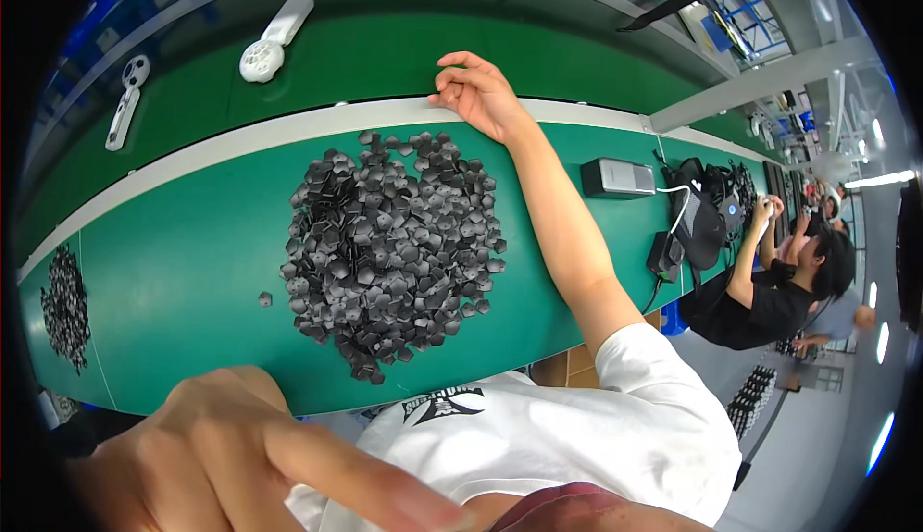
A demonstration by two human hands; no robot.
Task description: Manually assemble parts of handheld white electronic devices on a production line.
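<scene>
A large heap of small dark grey plastic parts lies in the middle of the green table. My right hand reaches past the heap and rests on the white strip at the table's far edge, fingers loosely bent with nothing seen in them. My left hand is raised very close to the camera at the lower left, blurred and seen from its back, one finger stretched to the right. Its palm is hidden. One loose grey part lies left of the heap.
Beyond the strip, a dark green belt carries two white handheld devices. A second heap of grey parts lies at the far left. A grey box, a black bag and a seated co-worker are to the right.
</scene>
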